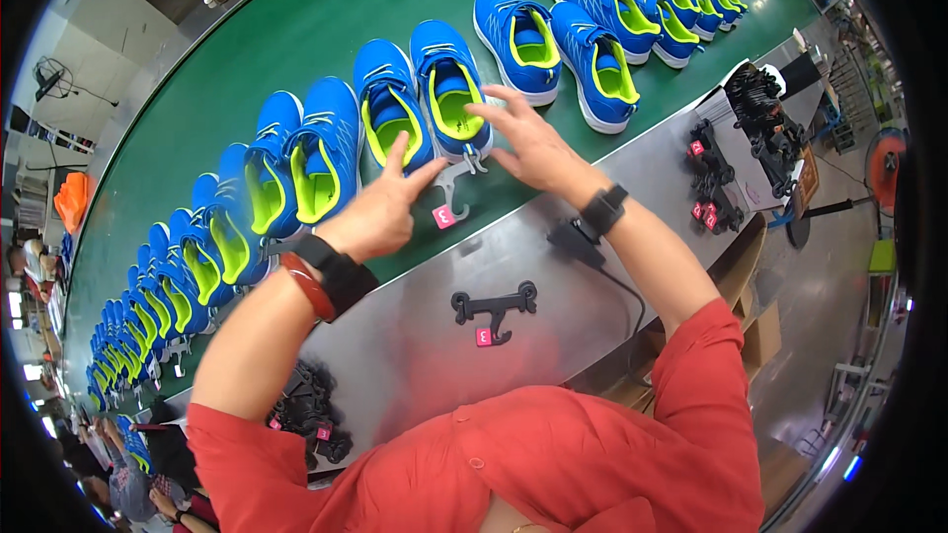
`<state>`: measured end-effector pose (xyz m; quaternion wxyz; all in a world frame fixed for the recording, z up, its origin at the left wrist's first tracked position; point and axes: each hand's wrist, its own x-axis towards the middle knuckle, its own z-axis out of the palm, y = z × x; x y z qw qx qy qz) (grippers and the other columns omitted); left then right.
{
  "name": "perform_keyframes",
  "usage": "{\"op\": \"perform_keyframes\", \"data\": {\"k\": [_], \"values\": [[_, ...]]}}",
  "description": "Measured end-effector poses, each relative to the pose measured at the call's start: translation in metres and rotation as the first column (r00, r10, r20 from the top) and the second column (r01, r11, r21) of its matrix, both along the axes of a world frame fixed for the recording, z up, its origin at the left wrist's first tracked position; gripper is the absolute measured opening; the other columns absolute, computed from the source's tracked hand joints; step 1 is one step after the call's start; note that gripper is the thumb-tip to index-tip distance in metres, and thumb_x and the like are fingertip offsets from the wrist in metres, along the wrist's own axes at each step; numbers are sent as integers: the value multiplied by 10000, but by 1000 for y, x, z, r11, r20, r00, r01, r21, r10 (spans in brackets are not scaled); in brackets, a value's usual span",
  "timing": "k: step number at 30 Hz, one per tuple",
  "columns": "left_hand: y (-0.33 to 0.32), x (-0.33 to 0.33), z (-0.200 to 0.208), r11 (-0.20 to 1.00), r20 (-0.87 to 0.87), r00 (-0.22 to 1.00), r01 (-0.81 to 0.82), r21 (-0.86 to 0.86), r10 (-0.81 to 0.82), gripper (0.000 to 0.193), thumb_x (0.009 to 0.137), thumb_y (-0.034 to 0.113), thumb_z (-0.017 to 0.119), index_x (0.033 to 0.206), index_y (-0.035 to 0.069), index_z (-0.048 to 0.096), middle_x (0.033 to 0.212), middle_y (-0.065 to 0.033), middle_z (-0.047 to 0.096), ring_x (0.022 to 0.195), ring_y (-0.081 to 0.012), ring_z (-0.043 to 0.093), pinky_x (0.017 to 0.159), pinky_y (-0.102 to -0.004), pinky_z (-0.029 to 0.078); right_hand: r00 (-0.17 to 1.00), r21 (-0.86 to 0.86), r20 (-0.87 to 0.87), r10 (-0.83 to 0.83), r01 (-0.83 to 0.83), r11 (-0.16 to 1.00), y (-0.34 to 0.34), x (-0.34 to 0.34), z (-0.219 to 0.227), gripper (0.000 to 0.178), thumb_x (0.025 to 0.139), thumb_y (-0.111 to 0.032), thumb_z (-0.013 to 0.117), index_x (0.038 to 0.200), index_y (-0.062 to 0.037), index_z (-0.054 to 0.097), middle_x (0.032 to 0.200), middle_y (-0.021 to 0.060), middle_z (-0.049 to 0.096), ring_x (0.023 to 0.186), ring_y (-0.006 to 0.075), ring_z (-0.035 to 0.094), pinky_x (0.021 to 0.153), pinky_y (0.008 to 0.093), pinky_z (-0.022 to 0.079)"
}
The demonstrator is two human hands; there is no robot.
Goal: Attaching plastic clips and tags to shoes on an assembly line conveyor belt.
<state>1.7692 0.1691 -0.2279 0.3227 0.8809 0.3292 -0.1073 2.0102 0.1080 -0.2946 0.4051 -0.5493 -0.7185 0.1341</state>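
Observation:
A pair of blue sports shoes with lime linings stands before me, a left shoe (390,104) and a right shoe (449,79), toes pointing away. At their heels is a grey plastic shoe hanger (456,183), its hook toward me with a pink tag on it. My left hand (380,212) is at the left shoe's heel, two fingers stretched apart and the others curled. My right hand (533,143) is beside the right shoe's heel, fingers spread, fingertips close to its collar. I see nothing held in either hand.
The shoes stand on a green belt (326,30), with a long row to the left and several more shoes (597,69) to the right. On the metal ledge (425,355) lie a black hanger (494,311), a hanger pile (311,410) and a black cable. A box of hangers (760,128) stands right.

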Motion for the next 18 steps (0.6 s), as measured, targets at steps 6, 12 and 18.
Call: {"op": "perform_keyframes", "data": {"k": [6,12,18], "values": [[45,28,32,890,169,985,-43,454,-39,309,787,-44,488,998,56,691,943,-163,661,909,-358,640,806,-436,508,948,-187,65,311,-294,937,-102,-38,23,271,719,-240,764,909,-121,612,913,62,596,867,257,582,754,382,428],[65,118,-1,945,299,950,-14,328,-89,501,814,-24,538,1310,33,502,1334,-169,520,1197,-366,525,1006,-407,449,898,-361,269,349,-242,901,-142,-57,20,320,633,-240,788,809,-73,580,854,78,547,847,258,549,722,360,419],[72,167,-33,938,313,919,134,318,-237,415,814,17,624,1221,33,543,1238,-177,587,1112,-374,578,937,-425,480,922,-455,-103,374,-378,806,-130,-25,9,239,749,-215,751,850,-100,567,827,49,576,828,226,559,714,355,435]]}}
